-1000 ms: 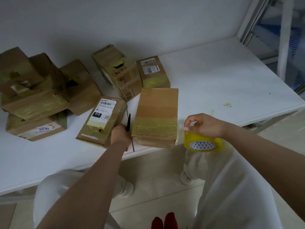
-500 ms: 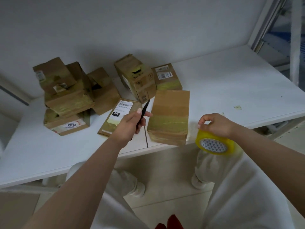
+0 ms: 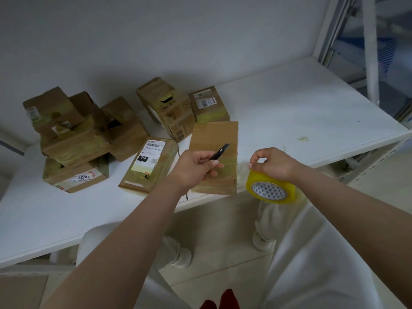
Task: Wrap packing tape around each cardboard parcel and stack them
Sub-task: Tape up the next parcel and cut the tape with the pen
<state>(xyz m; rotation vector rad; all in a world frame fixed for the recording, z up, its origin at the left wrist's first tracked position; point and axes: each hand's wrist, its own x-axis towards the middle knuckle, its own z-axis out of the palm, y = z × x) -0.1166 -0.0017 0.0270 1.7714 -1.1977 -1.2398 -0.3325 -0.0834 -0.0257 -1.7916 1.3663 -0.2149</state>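
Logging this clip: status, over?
Left hand grips black cutter. Right hand holds yellow tape roll. Flat parcel taped, unstacked at table edge. Nothing obstructing.

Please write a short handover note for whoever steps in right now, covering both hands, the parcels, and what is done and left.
Left hand: grips a black cutter, raised above the flat parcel at the table's front edge.
Right hand: holds the yellow tape roll just off the table edge, pinching at its top.
Parcels: the flat parcel shows a tape band across its near half. A labelled parcel lies to its left. Two more sit behind. A taped pile stands far left.
Done: the flat parcel appears wrapped.
Left: probably cut the tape, stack this parcel, then check the loose ones.
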